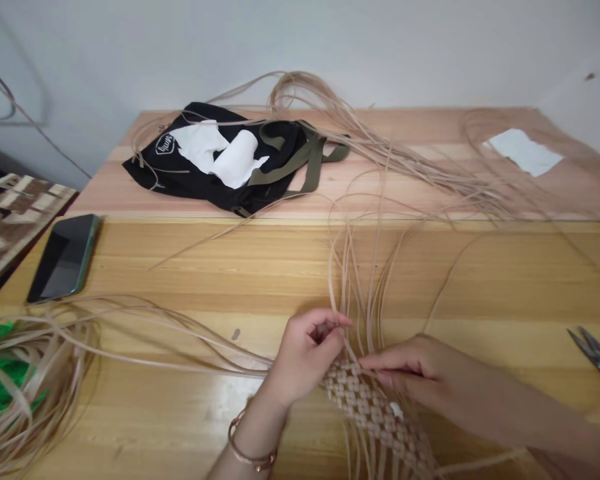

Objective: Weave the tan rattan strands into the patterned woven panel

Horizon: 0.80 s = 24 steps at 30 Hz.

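Note:
A woven band of pale tan strands (375,407) lies at the lower middle, with long loose strands fanning up and down from it. At its upper left edge is my left hand (307,353), thumb and index finger closed around a strand, a bracelet on the wrist. Across from it, my right hand (415,370) pinches a strand between thumb and fingertips at the band's upper right edge. A small white piece (396,409) sits on the weave. The band's lower end runs out of view.
A black bag (180,177) with white paper lies at the back, beside long loose strands (405,157). A phone (64,257) and a strand bundle with green material (55,380) are left. Scissors (597,357) and a white paper piece (524,152) are right.

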Each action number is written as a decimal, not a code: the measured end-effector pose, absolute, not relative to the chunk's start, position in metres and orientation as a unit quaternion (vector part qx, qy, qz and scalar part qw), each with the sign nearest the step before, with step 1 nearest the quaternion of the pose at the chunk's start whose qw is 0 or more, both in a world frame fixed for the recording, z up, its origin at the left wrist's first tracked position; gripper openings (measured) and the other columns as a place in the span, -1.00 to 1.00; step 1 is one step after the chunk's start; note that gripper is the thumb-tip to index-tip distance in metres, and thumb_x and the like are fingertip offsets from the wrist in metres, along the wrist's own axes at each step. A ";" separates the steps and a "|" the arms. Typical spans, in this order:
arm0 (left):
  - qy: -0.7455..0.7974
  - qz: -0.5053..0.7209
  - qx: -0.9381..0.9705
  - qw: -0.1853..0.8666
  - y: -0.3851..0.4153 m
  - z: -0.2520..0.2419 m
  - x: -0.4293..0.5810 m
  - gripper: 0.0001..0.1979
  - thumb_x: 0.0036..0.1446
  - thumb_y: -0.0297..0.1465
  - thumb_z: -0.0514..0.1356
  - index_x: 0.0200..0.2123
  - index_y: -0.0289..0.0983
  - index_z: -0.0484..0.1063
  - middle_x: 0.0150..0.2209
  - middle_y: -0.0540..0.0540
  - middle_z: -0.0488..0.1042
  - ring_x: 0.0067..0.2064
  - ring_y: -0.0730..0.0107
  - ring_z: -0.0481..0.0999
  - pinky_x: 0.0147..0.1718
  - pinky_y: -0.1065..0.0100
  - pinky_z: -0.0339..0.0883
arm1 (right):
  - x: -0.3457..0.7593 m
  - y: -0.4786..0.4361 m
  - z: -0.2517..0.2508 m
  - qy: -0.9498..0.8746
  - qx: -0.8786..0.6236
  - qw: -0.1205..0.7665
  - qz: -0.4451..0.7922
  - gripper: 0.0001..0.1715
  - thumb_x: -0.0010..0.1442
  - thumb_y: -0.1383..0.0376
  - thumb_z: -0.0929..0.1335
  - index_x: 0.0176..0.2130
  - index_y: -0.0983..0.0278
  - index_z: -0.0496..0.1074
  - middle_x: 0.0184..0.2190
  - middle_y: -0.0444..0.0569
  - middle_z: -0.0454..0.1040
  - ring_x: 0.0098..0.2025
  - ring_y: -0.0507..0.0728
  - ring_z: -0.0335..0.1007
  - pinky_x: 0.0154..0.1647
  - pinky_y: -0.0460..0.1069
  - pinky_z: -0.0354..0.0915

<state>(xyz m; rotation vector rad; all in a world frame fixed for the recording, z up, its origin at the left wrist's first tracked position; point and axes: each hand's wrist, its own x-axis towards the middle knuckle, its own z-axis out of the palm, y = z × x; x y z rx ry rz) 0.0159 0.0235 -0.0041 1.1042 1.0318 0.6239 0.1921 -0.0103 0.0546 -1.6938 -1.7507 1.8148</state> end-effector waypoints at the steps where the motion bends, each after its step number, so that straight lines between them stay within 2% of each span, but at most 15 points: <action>1: 0.461 0.276 0.492 0.685 0.024 -0.004 0.016 -0.85 -0.05 -0.53 0.09 -0.36 -0.35 0.41 -0.61 0.08 0.25 -0.58 0.66 0.17 -0.62 0.59 0.04 | 0.194 -0.010 0.056 -0.584 -0.552 0.041 0.594 -0.69 0.14 0.19 0.21 -0.19 0.06 0.46 -0.32 -0.18 0.51 -0.35 0.07 0.37 -0.41 -0.12 0.20; 3: 0.458 0.272 0.495 0.687 0.024 -0.003 0.016 -0.84 -0.04 -0.53 0.08 -0.35 -0.35 0.41 -0.61 0.08 0.25 -0.59 0.66 0.17 -0.62 0.58 0.04 | 0.197 -0.009 0.059 -0.599 -0.543 0.008 0.589 -0.67 0.17 0.17 0.18 -0.11 -0.02 0.40 -0.21 -0.22 0.49 -0.25 0.09 0.39 -0.30 -0.10 0.22; 6: 0.447 0.264 0.509 0.686 0.025 -0.002 0.015 -0.82 -0.02 -0.51 0.07 -0.33 -0.35 0.41 -0.60 0.07 0.24 -0.58 0.66 0.16 -0.62 0.58 0.04 | 0.195 -0.010 0.061 -0.627 -0.557 -0.028 0.545 -0.65 0.17 0.14 0.17 -0.05 -0.11 0.30 -0.15 -0.25 0.45 -0.16 0.11 0.35 -0.19 -0.03 0.19; 9: 0.444 0.258 0.518 0.684 0.025 -0.002 0.014 -0.82 -0.02 -0.51 0.07 -0.31 -0.35 0.41 -0.59 0.06 0.25 -0.58 0.64 0.17 -0.61 0.56 0.04 | 0.185 -0.013 0.062 -0.651 -0.576 -0.016 0.494 -0.71 0.16 0.14 0.18 -0.12 -0.06 0.33 -0.19 -0.21 0.43 -0.16 0.10 0.32 -0.17 -0.01 0.17; 14: 0.442 0.259 0.517 0.686 0.025 -0.001 0.015 -0.83 -0.03 -0.52 0.06 -0.33 -0.36 0.40 -0.59 0.06 0.25 -0.57 0.62 0.18 -0.60 0.55 0.05 | 0.166 -0.013 0.063 -0.629 -0.615 0.024 0.476 -0.82 0.15 0.24 0.19 -0.37 0.18 0.34 -0.31 -0.14 0.34 -0.30 0.02 0.28 -0.28 -0.06 0.17; 20: 0.423 0.267 0.501 0.707 0.025 0.005 0.013 -0.87 0.02 -0.47 0.08 -0.33 -0.35 0.37 -0.56 0.05 0.25 -0.52 0.62 0.19 -0.55 0.55 0.07 | 0.159 -0.012 0.056 -0.606 -0.651 0.033 0.456 -0.88 0.07 0.28 0.25 -0.44 0.23 0.35 -0.51 -0.16 0.34 -0.48 -0.01 0.21 -0.48 -0.11 0.08; 24: 0.374 0.237 0.488 0.752 0.024 0.004 0.011 -0.75 -0.06 -0.46 0.18 -0.23 -0.32 0.31 -0.54 0.06 0.27 -0.52 0.62 0.22 -0.53 0.54 0.08 | 0.159 -0.012 0.054 -0.571 -0.665 0.034 0.480 -0.84 0.02 0.26 0.27 -0.52 0.25 0.37 -0.62 -0.17 0.32 -0.56 -0.03 0.17 -0.57 -0.13 0.02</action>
